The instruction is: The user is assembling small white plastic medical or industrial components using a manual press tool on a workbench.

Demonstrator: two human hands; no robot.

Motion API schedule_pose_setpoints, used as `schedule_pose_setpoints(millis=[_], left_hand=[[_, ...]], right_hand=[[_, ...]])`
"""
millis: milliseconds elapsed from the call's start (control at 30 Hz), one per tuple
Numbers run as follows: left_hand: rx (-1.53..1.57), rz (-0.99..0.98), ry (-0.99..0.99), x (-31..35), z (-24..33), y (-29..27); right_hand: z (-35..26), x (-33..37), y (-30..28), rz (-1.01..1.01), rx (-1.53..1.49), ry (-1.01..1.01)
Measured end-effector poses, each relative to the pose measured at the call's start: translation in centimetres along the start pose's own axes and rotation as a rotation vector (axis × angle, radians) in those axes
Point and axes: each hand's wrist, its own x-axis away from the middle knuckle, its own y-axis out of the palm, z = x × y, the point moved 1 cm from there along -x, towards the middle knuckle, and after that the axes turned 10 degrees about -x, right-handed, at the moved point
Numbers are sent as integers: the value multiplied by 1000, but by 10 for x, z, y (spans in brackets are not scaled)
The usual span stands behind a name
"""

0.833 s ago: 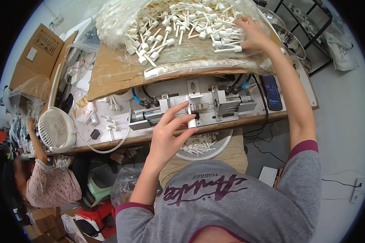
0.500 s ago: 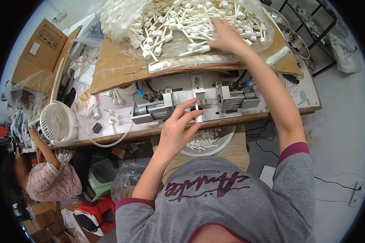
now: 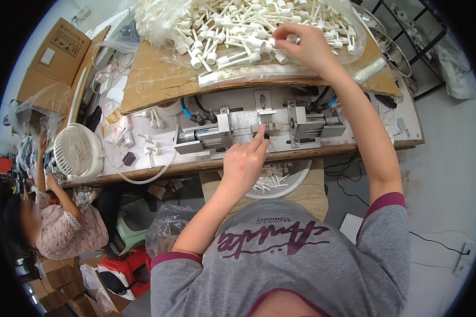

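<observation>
My left hand [image 3: 245, 165] rests at the clamping fixture, its index finger stretched onto the small metal block [image 3: 269, 127] in the middle. Nothing shows in this hand; its other fingers are partly hidden. On either side of the block stand metal pneumatic cylinder units, the left one [image 3: 209, 138] and the right one [image 3: 314, 127]. Over the right part of a heap of white plastic stems with round caps [image 3: 232, 34], my right hand [image 3: 308, 48] is closed in a pinch. White plastic shows between its fingers, apparently one of the capped stems.
The heap lies on clear plastic over cardboard [image 3: 158, 79]. Beneath the table edge, a round tub [image 3: 296, 182] holds white stems. A white fan [image 3: 78, 153] and several loose white parts [image 3: 150, 145] are at left. Another person [image 3: 71, 230] works further left.
The white piece held upright in my left hand is gone, and its index finger now points onto the block. My right hand has lifted slightly from the heap with fingers curled.
</observation>
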Motion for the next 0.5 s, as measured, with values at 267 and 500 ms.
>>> schedule_pose_setpoints(millis=[267, 500], left_hand=[[17, -65, -45, -3, 0, -4], [222, 373, -90, -38, 9, -37]], right_hand=[[-6, 22, -28, 372, -466, 118], [-87, 108, 36, 396, -1069, 389]])
